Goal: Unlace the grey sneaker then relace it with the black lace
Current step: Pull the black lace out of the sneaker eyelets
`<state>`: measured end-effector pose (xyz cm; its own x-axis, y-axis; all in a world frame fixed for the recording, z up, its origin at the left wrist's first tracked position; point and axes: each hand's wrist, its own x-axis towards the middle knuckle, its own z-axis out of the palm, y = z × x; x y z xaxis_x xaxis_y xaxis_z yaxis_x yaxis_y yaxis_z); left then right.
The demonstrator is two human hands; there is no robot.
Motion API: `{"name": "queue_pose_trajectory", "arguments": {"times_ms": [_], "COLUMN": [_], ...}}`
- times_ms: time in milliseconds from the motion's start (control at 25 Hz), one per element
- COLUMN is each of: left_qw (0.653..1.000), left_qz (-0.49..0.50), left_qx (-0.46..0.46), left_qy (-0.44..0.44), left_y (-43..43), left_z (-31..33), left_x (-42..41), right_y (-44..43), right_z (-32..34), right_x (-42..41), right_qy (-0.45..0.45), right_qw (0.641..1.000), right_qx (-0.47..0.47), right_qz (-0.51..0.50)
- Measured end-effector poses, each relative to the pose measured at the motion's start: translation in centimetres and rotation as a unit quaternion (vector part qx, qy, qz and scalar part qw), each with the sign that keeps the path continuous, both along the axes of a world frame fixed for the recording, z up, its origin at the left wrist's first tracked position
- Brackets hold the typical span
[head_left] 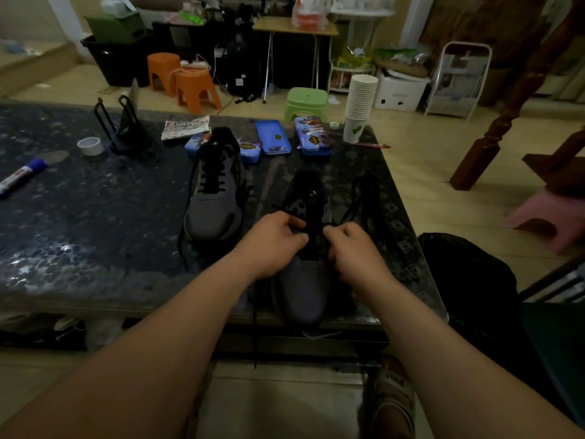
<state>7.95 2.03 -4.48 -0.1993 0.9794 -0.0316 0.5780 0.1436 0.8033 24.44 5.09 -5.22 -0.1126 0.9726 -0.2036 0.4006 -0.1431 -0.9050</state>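
Observation:
A grey sneaker [302, 289] lies toe toward me at the front edge of the dark stone table [95, 223]. My left hand [273, 242] and my right hand [354, 251] sit over its eyelets, each pinching a stretch of the black lace [311, 231]. One lace end hangs over the table's front edge [255, 331]. A second grey sneaker [215, 191], laced in black, stands to the left and further back. A loose black lace [364, 198] lies on the table to the right of the near shoe.
Blue tins [273, 137] sit behind the shoes, with a stack of paper cups [359, 106] at the back right corner. A tape roll [91, 146], a black wire stand [125, 128] and a marker [22, 175] lie at left. Stools stand on the floor beyond.

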Motion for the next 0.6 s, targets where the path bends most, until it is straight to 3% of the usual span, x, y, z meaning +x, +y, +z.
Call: {"name": "queue_pose_trajectory", "arguments": {"times_ms": [160,360,600], "left_qw": [1.0,0.998,0.978], "left_qz": [-0.008,-0.058,-0.085], "left_qx": [-0.002,-0.008,0.008], "left_qy": [-0.011,0.023,-0.193], "left_y": [0.5,0.8,0.5], "left_z": [0.7,1.2,0.5], "left_x": [0.1,-1.2,-2.1], "right_y": [0.0,0.7,0.8], "right_z": [0.9,0.7,0.3], "right_x": [-1.0,-0.9,-0.8], "right_qy": [-0.069,-0.091,-0.068], "right_qw": [0.995,0.992,0.993], "right_qx": [0.072,0.083,0.084], "right_qz": [0.004,0.033,0.055]}}
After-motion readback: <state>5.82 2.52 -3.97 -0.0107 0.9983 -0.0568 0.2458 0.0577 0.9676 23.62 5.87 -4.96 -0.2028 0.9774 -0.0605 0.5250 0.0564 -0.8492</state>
